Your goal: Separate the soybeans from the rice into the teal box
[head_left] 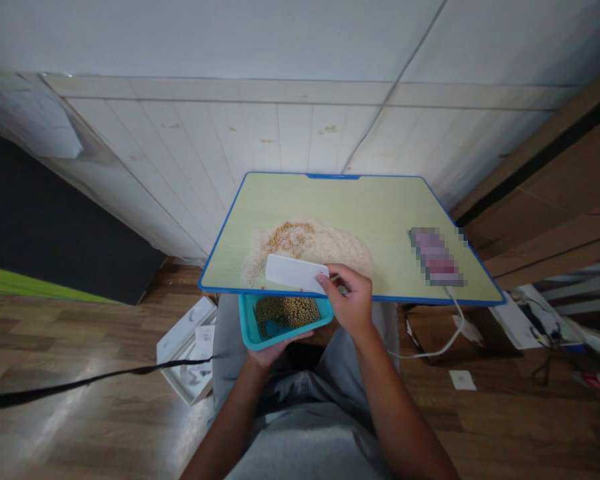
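My left hand [273, 351] supports a teal plastic tub [251, 327] from below, just under the table's near edge. Inside the tub lie many round yellowish beans [293, 312], like soybeans. My right hand [351, 298] pinches one end of a flat white rectangular card [295, 272], held low over the table's near edge, above the tub. Behind the card spreads a pile of pale rice-like grains [337, 243] on the table. A patch of loose beans [290, 235] is mixed into its left part. My left fingers are mostly hidden beneath the tub.
The small pale-green table [380, 200] has a blue rim and stands near a white panelled wall [295, 133]. A blurred-out phone [436, 257] lies at right with a white cable [457, 333] hanging down. An open white box [187, 350] sits on the floor at left.
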`<state>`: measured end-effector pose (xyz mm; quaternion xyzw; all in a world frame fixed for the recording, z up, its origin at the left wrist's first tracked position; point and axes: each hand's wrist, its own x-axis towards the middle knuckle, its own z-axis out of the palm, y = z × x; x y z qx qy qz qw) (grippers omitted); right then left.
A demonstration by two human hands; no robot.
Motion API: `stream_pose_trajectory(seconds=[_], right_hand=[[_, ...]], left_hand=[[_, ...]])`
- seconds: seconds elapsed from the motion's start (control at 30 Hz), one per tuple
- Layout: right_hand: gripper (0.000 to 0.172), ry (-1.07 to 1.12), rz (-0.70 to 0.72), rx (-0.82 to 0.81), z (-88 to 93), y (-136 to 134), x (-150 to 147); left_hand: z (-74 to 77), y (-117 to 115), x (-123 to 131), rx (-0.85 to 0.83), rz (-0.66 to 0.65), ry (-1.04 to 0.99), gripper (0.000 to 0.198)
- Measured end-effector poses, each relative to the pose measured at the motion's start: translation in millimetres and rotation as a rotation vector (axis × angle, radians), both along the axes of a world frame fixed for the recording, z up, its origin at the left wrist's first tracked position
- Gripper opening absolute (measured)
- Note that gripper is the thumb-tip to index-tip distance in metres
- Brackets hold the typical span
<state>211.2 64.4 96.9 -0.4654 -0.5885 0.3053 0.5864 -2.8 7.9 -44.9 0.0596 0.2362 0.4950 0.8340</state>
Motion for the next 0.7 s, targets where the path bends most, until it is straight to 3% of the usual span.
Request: stream_pose_trajectory(seconds=[0.17,0.47,0.6,0.7], right_hand=[[0.014,0.018,0.000,0.002,-6.8,0,3],[0.010,0.012,0.072,0.088,-6.6,5,-4],[0.011,-0.019,0.121,0.098,-6.9,7,-4],[0.012,-0.009,0.038,0.093,-8.2,7,0]], left_hand=[[-4.5,1,-2,-0.032,0.000,-0.005,0.070],[35.3,0,9,-0.225,0.109,0.133,0.063],[41.2,0,10,-0.239,0.124,0.140,0.069],[42.3,1,10,-0.250,0.131,0.133,0.074]])
